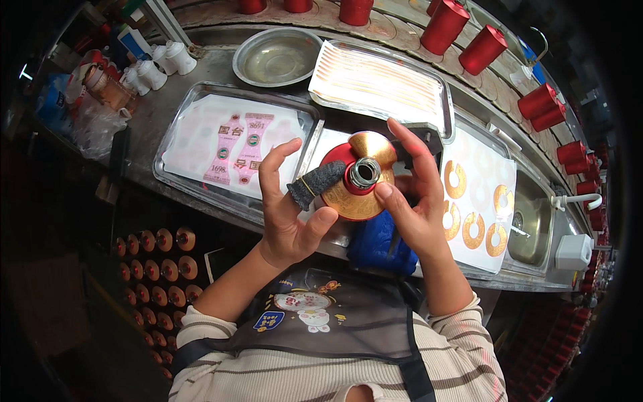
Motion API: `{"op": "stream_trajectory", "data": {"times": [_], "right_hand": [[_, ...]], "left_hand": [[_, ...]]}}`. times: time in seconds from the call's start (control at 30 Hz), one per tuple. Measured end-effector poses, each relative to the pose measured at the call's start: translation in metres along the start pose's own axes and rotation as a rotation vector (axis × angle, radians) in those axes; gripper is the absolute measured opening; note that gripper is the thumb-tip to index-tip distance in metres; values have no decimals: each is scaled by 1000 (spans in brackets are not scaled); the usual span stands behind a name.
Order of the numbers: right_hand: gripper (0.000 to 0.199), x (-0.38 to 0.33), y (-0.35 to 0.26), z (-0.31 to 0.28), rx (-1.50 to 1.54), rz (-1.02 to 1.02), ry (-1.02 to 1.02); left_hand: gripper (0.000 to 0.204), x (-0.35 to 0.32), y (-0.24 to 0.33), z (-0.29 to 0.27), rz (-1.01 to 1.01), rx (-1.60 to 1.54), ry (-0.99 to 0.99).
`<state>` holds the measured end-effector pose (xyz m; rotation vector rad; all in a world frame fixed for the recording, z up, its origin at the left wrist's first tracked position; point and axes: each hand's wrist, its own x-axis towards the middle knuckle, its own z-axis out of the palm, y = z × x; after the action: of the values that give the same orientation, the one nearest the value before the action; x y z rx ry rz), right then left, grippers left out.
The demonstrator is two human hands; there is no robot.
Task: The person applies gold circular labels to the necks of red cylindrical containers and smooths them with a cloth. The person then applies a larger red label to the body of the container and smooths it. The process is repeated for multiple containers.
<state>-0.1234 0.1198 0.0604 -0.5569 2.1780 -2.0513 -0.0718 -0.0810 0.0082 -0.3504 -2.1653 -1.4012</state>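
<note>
A red bottle (336, 155) faces me with its open threaded neck (364, 172), over the near edge of the counter. A gold ring-shaped decal (355, 204) covers much of its shoulder. My left hand (291, 214) is at its left side; one finger, in a dark grey finger cover (317, 184), presses on the shoulder, and the thumb is at the lower rim. My right hand (422, 214) grips the right side, thumb on the gold near the neck and index finger stretched upward. The bottle's lower body is hidden.
Gold ring decals (473, 230) lie on a white sheet at right, near a sink (530, 221). Pink labels (231, 151) lie in a left tray (164, 167). Behind are a metal bowl (278, 57), a strip-filled tray (447, 100) and red bottles (445, 27) on a conveyor. Blue cloth-like material (378, 248) sits below my hands.
</note>
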Motion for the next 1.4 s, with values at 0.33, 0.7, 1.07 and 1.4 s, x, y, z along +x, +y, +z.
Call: {"op": "stream_trajectory", "data": {"times": [0.33,0.7,1.07,1.4], "right_hand": [[69,2,6,6,77,-6,15],[62,8,11,-5,291,29,-79],[58,24,0,-7,141,3,-102],[70,4,0,-4,203,38,-60]], "left_hand": [[53,-20,25,7,73,240,94],[17,-13,52,40,127,574,89],[96,0,31,37,-253,66,105],[114,15,18,7,-351,-416,-264]]}}
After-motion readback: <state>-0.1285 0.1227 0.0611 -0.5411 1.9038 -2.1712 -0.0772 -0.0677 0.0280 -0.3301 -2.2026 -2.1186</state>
